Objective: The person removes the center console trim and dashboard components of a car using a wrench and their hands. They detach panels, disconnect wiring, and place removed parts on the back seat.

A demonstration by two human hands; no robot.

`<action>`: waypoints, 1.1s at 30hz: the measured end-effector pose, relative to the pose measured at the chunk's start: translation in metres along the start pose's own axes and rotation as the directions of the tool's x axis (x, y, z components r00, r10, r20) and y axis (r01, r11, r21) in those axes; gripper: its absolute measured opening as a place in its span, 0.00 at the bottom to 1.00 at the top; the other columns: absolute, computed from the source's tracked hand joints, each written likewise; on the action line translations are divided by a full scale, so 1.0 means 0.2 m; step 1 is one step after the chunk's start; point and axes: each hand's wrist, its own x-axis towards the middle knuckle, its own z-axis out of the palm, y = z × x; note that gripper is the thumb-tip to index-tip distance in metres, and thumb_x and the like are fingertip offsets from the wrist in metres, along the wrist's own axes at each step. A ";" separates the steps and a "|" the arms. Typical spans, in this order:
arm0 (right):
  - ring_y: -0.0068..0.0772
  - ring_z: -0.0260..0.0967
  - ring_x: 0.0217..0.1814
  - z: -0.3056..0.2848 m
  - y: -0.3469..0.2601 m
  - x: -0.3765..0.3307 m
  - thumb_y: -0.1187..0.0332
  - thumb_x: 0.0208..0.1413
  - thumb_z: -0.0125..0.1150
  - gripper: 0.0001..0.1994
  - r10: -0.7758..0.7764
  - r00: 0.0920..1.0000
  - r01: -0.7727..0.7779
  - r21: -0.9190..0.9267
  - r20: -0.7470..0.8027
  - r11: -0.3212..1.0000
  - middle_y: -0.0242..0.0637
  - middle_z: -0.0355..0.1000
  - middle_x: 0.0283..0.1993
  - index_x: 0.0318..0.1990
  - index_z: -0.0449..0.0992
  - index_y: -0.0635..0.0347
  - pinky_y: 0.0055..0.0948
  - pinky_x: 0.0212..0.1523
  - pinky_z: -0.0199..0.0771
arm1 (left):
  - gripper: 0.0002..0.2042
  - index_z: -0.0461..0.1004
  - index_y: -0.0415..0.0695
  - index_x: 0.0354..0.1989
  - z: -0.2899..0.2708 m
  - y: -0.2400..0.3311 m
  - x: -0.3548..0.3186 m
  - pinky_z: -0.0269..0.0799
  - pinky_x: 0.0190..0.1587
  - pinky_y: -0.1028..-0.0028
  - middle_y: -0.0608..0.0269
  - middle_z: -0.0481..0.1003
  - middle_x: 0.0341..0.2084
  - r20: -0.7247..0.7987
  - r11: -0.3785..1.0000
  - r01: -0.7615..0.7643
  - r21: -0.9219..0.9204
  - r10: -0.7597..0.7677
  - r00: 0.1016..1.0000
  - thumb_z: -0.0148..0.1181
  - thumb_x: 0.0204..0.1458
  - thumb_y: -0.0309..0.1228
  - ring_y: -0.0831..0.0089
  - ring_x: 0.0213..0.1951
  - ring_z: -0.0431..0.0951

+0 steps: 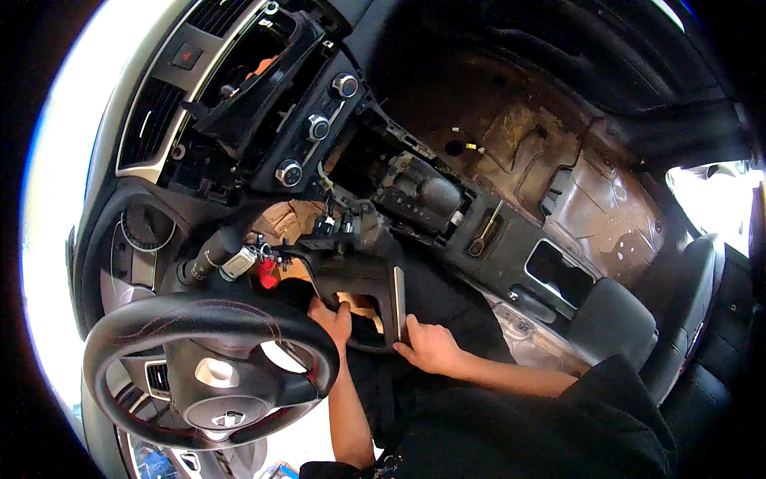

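Note:
A black plastic trim panel (pixel 363 285) with a silver strip along one side and a large opening rests over my lap, between the steering wheel (pixel 211 307) and the center console (pixel 511 239). My left hand (pixel 331 321) grips its left side, close to the wheel's rim. On the opposite side, my right hand (pixel 431 345) holds the silver-edged side, thumb near the lower corner and fingers partly hidden behind it. Beyond the panel, a bunch of keys with a red fob (pixel 268 274) hangs by the steering column.
The dashboard is partly taken apart, with an open cavity above the climate control knobs (pixel 318 127). A wrench-like tool (pixel 485 231) lies in a console recess. To the right are bare metal floor (pixel 590 199), an armrest (pixel 613 319) and a black seat (pixel 690 295).

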 end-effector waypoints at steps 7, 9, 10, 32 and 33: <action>0.56 0.77 0.37 0.02 0.03 0.12 0.58 0.56 0.63 0.16 -0.026 0.998 0.025 0.026 0.056 0.999 0.48 0.79 0.33 0.38 0.73 0.63 0.51 0.41 0.77 | 0.16 0.75 0.34 0.36 0.05 -0.25 0.06 0.74 0.41 0.59 0.46 0.79 0.30 0.010 1.000 -0.004 -0.003 0.004 1.000 0.62 0.36 0.27 0.45 0.35 0.79; 0.54 0.78 0.37 0.04 0.03 0.14 0.58 0.56 0.63 0.14 0.011 0.999 -0.011 0.002 0.032 1.000 0.46 0.79 0.33 0.37 0.75 0.61 0.50 0.40 0.77 | 0.19 0.74 0.33 0.41 0.08 -0.29 0.09 0.74 0.44 0.60 0.45 0.79 0.34 0.001 0.998 -0.062 -0.029 0.062 0.998 0.63 0.37 0.28 0.45 0.38 0.79; 0.54 0.78 0.37 0.03 0.03 0.14 0.59 0.56 0.63 0.13 0.024 0.999 -0.023 -0.019 0.032 1.000 0.46 0.79 0.33 0.38 0.75 0.60 0.50 0.40 0.77 | 0.21 0.74 0.33 0.44 0.10 -0.31 0.11 0.73 0.46 0.60 0.45 0.79 0.37 -0.031 0.991 -0.131 -0.038 0.129 0.991 0.63 0.38 0.29 0.45 0.40 0.79; 0.48 0.78 0.33 -0.26 -0.03 0.11 0.61 0.58 0.60 0.12 -0.082 0.990 0.098 0.147 -0.111 0.984 0.43 0.80 0.30 0.41 0.77 0.61 0.43 0.37 0.76 | 0.24 0.71 0.34 0.42 0.18 -0.39 0.23 0.73 0.43 0.54 0.40 0.77 0.34 -0.094 0.971 -0.228 -0.067 0.222 0.971 0.68 0.34 0.30 0.37 0.39 0.77; 0.49 0.78 0.32 -0.25 -0.02 0.11 0.61 0.58 0.60 0.12 -0.099 0.986 0.119 0.158 -0.133 0.980 0.43 0.79 0.29 0.41 0.77 0.61 0.44 0.36 0.76 | 0.24 0.71 0.34 0.42 0.18 -0.40 0.24 0.73 0.43 0.54 0.40 0.77 0.34 -0.103 0.967 -0.244 -0.073 0.236 0.966 0.68 0.34 0.30 0.38 0.39 0.77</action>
